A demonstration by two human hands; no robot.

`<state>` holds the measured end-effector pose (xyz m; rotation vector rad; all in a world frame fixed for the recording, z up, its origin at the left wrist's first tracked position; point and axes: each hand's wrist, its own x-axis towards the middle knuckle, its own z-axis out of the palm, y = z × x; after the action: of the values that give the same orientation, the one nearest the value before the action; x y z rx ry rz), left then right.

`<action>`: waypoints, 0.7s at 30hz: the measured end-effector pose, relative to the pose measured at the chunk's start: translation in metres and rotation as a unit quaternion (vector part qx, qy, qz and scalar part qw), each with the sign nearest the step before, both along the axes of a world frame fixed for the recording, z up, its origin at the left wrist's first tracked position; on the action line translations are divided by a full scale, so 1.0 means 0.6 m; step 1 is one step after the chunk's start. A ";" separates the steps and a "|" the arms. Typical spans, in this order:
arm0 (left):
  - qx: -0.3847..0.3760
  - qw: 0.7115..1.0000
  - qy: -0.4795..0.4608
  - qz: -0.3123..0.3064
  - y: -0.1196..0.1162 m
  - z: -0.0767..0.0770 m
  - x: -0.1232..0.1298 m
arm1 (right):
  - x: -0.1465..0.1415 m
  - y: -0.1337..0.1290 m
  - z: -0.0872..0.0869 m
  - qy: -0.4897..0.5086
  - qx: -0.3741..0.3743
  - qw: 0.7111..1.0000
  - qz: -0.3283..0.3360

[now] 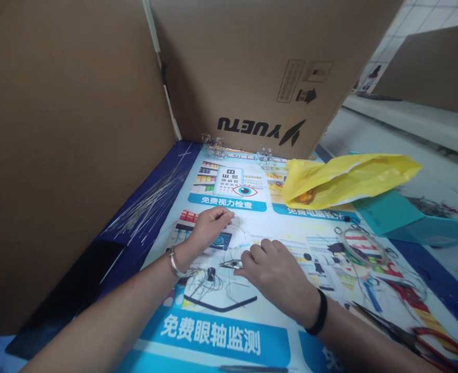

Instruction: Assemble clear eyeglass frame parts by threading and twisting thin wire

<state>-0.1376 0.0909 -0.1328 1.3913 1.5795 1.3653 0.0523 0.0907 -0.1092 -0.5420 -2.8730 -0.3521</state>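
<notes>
My left hand [212,226] is pinched closed over the printed sheet, with a thin curved wire [241,228] at its fingertips. Wrapped round a pair of pliers [231,264], my right hand [271,269] is to the right of it and nearer to me. The pliers' narrow metal jaws point left, and the handles are hidden in the palm. Below the left wrist lies a loose bundle of thin wires [203,285] with a dark clump among them. The far end of the wire in my left hand is too fine to follow.
Straight wires [147,204] lie at the left beside a black flat panel [69,295]. Cardboard walls [229,67] stand behind. A yellow bag [353,176], a teal box [388,210], a wire coil [363,246] and red-handled scissors [411,336] are at the right.
</notes>
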 end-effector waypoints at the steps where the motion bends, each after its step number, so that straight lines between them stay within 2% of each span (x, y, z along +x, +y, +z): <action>1: 0.001 1.000 0.003 -0.007 0.000 0.000 0.000 | 0.003 0.005 0.002 0.011 0.015 1.000 0.008; 7: 0.006 0.996 0.028 -0.083 0.000 0.000 0.003 | 0.022 0.041 -0.001 0.097 0.101 0.988 0.070; 11: 0.000 0.992 0.073 -0.101 0.001 -0.008 0.007 | 0.030 0.060 -0.010 0.112 0.114 0.986 0.053; 16: 0.005 0.988 0.133 -0.079 0.003 -0.008 0.006 | 0.032 0.077 -0.014 0.117 0.122 0.986 0.004; 19: 0.017 0.992 0.119 -0.037 0.000 0.006 0.004 | 0.034 0.086 -0.014 0.117 0.133 0.984 -0.022; 21: 0.006 0.996 0.085 -0.034 -0.004 0.020 0.006 | 0.036 0.091 -0.014 0.116 0.140 0.983 -0.038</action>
<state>-0.1337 0.0882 -0.1211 1.5893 1.6179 1.2470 0.0739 0.1453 -0.1173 -0.5957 -2.5282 -0.6478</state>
